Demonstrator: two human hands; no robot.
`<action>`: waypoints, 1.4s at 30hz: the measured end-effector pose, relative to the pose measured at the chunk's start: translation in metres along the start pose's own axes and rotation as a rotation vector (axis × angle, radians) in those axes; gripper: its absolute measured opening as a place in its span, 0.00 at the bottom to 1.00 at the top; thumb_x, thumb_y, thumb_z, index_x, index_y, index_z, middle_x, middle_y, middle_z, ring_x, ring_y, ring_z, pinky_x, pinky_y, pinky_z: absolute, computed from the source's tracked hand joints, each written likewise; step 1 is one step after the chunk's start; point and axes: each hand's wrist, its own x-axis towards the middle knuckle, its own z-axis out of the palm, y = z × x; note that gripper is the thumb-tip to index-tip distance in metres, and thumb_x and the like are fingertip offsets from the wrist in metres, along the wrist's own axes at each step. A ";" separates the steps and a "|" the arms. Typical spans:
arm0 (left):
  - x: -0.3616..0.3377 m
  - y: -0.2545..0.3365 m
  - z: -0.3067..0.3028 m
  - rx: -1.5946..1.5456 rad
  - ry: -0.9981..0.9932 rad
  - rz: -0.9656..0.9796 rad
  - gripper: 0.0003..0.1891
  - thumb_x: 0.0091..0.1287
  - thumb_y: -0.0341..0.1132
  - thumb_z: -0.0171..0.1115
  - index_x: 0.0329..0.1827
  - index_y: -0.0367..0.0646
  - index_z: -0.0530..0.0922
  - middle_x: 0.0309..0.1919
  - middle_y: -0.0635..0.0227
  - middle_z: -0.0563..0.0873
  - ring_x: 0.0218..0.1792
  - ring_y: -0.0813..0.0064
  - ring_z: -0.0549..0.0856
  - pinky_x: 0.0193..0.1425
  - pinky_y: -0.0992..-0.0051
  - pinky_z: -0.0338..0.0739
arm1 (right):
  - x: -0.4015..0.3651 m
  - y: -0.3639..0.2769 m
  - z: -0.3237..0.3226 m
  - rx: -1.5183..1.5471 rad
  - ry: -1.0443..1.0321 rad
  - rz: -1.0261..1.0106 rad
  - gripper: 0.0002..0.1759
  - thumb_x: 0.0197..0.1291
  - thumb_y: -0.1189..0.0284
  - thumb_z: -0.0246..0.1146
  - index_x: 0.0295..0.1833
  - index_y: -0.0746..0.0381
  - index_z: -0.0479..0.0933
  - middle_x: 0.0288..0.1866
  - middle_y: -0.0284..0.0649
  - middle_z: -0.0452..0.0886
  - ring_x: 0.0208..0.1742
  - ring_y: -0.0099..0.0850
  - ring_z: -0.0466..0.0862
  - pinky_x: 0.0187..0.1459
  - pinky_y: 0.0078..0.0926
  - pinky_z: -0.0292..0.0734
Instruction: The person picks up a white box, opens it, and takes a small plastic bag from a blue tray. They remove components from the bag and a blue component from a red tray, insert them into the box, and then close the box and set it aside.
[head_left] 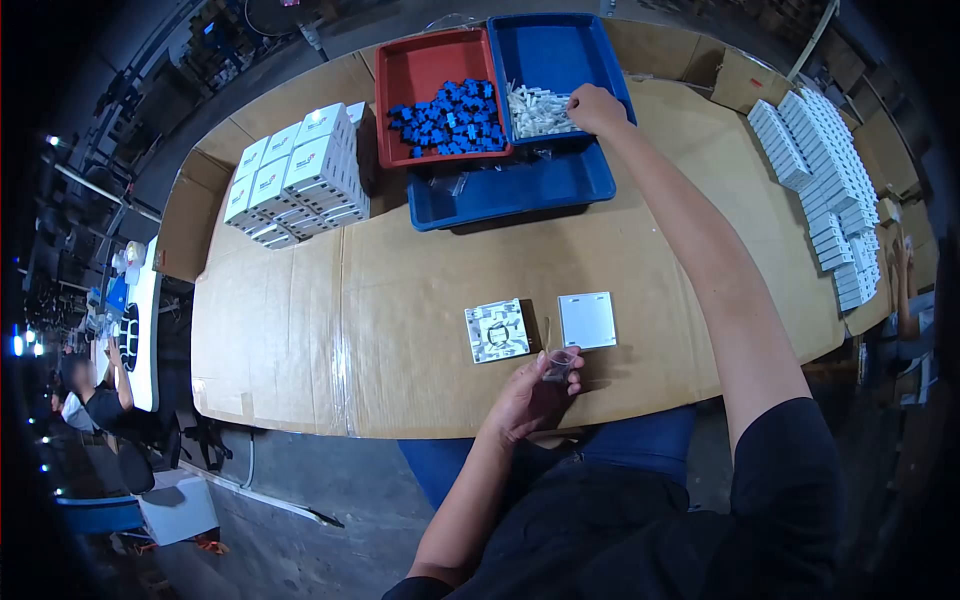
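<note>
My left hand point(540, 392) is closed around a small clear plastic piece point(560, 366) near the table's front edge. Just beyond it lie a square white housing point(497, 331) with patterned inner parts, and a flat white square cover point(587, 320) to its right. My right hand point(597, 108) reaches over the right side of a blue tray point(555, 50), at the pile of small white parts point(538, 111). Its fingers are bent down at the pile, and their tips are hidden, so what they hold cannot be made out.
A red tray point(432, 62) holds blue parts point(452, 120). A lower blue tray point(510, 190) stands in front. Stacked white boxes point(300, 175) are at the left, rows of white units point(825, 190) at the right. Other people point(100, 400) sit at far left and far right.
</note>
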 end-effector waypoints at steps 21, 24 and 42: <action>0.001 0.004 0.002 -0.044 -0.017 -0.018 0.31 0.83 0.51 0.58 0.74 0.30 0.73 0.59 0.61 0.86 0.52 0.70 0.85 0.65 0.67 0.78 | 0.005 -0.024 -0.021 -0.022 -0.071 0.190 0.30 0.56 0.57 0.77 0.61 0.61 0.85 0.60 0.48 0.89 0.64 0.47 0.88 0.63 0.46 0.83; 0.001 0.002 0.000 -0.062 -0.019 -0.024 0.31 0.84 0.51 0.57 0.74 0.30 0.73 0.59 0.60 0.86 0.52 0.71 0.85 0.65 0.68 0.78 | 0.024 0.002 -0.018 0.123 -0.041 0.156 0.25 0.55 0.55 0.77 0.51 0.62 0.90 0.49 0.48 0.93 0.56 0.46 0.91 0.58 0.42 0.85; 0.001 -0.002 -0.005 -0.066 0.047 -0.005 0.33 0.86 0.54 0.49 0.76 0.32 0.71 0.57 0.59 0.88 0.51 0.67 0.86 0.62 0.62 0.82 | -0.094 0.036 -0.051 1.110 -0.072 -0.003 0.16 0.74 0.65 0.69 0.58 0.64 0.85 0.44 0.27 0.86 0.37 0.15 0.78 0.39 0.17 0.73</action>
